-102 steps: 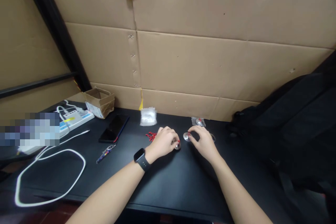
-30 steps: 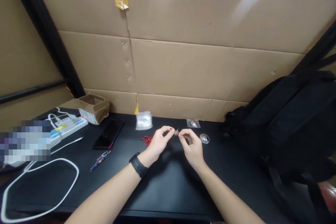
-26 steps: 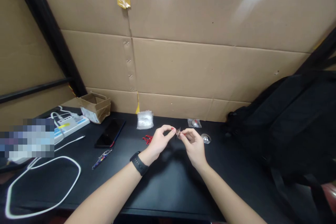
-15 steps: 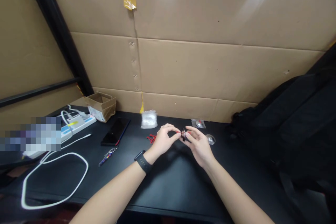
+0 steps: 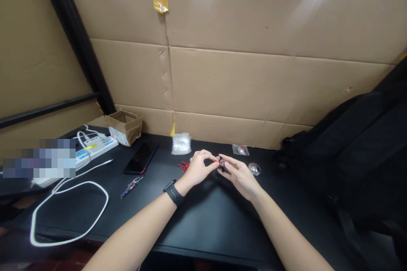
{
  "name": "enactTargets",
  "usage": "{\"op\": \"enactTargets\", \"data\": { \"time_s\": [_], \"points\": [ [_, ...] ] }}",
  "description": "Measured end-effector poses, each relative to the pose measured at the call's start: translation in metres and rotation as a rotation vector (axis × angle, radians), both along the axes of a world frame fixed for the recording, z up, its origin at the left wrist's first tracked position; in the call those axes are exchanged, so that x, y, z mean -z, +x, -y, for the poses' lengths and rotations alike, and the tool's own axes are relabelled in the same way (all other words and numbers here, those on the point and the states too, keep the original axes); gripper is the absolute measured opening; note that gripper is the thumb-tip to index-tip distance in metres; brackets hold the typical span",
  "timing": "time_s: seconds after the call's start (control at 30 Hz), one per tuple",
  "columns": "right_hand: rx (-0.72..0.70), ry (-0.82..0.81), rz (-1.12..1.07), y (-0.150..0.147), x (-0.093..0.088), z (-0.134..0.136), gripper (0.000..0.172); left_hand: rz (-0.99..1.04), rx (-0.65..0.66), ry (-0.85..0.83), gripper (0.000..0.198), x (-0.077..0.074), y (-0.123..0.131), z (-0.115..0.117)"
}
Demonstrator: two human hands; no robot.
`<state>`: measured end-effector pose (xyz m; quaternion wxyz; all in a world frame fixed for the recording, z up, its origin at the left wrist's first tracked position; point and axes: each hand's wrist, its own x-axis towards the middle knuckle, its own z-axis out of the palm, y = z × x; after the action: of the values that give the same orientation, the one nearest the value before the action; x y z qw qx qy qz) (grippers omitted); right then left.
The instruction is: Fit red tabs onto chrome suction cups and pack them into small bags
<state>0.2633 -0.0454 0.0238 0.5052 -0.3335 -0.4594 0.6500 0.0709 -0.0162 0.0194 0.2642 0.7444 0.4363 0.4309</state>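
Above the table, in the middle of the head view, my two hands meet. My right hand [image 5: 243, 178] grips a small round shiny disc [image 5: 222, 164] with a dark rim, tilted on edge. Thumb and fingers of my left hand [image 5: 197, 170] are pinched at the disc's left side, where a small red piece [image 5: 215, 160] shows; its shape is mostly covered. Several thin red pieces [image 5: 183, 167] lie on the table beside my left hand. A clear round domed piece [image 5: 254, 169] rests just right of my right hand.
Behind the hands lie a stack of clear plastic bags [image 5: 181, 144] and a small bag with a round item [image 5: 241, 150]. Leftward are a phone [image 5: 141, 157], a keyring [image 5: 131, 186], a cardboard box [image 5: 125, 128], a power strip [image 5: 98, 151] and a white cable [image 5: 71, 243]. A black backpack [image 5: 359, 148] fills the right.
My right fingers have shifted slightly left and closed more around the disc's rim. My left hand keeps its pinch nearly in place. The view has tilted a little.
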Motion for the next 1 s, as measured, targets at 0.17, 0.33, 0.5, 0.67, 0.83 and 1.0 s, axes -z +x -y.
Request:
{"op": "enactTargets", "data": {
  "time_s": [0.17,0.33,0.5,0.67,0.83,1.0],
  "points": [
    [-0.010,0.020,0.052,0.002,-0.001,0.000,0.045,0.001,0.065,0.016,0.016,-0.002,-0.002,0.000],
    [-0.009,0.005,0.151,0.004,-0.001,0.001,0.048,-0.027,0.060,0.026,0.015,-0.003,-0.002,0.000],
    [0.005,0.011,0.120,0.002,-0.001,0.002,0.047,-0.094,0.026,0.039,0.013,-0.004,-0.003,0.000],
    [0.014,0.057,0.161,0.000,0.004,0.001,0.050,-0.182,0.035,0.053,0.012,-0.008,-0.002,0.005],
    [0.069,0.081,0.205,0.005,0.009,-0.006,0.048,-0.358,0.107,0.119,0.026,-0.009,-0.032,-0.010],
    [0.147,0.124,0.215,0.013,0.008,-0.010,0.055,-0.596,-0.240,0.067,0.027,-0.001,-0.094,-0.043]
  ]
}}
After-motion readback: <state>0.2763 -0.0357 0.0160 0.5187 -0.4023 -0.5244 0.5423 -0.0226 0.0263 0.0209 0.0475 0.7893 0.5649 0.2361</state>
